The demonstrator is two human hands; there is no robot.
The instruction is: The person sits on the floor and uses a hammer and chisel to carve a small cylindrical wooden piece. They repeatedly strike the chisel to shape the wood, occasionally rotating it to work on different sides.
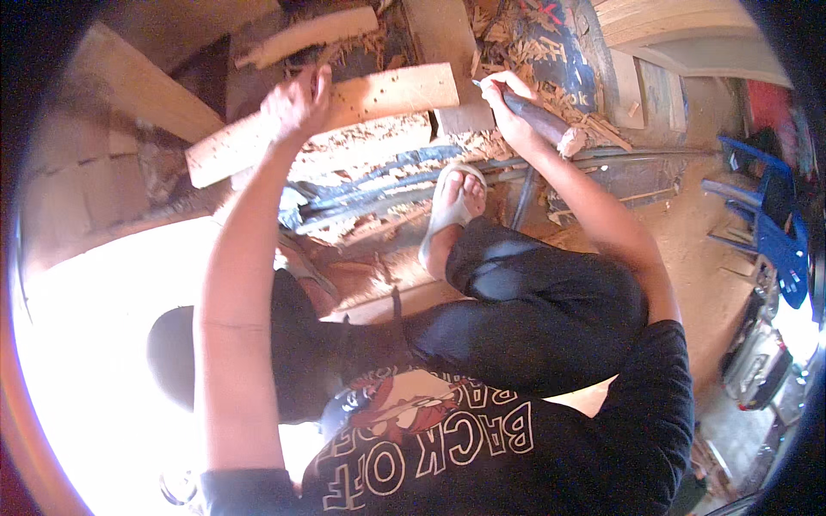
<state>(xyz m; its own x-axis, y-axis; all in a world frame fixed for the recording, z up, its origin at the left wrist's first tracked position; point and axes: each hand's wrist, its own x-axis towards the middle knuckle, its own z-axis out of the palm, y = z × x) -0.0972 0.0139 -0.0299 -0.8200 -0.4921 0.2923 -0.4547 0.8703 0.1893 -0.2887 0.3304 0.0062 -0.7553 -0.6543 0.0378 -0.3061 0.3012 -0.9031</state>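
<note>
A long pale wooden board (391, 93) with small dark holes lies slantwise across the upper middle, its left end nearer to me. My left hand (297, 107) is closed over the board's left half, arm stretched out. Just off the board's right end, my right hand (509, 99) grips a dark-handled, chisel-like tool (538, 120). The handle is thick, with a pale battered butt pointing down to the right. A small dark tip pokes out beyond my fingers toward the board; most of the front part is hidden.
Wood shavings (379, 138) lie around and below the board. Another timber piece (310, 36) lies beyond it. My sandaled foot (456, 202) rests close below the work. A blue plastic chair (770, 206) stands at the right, and a large plank (146, 90) at the upper left.
</note>
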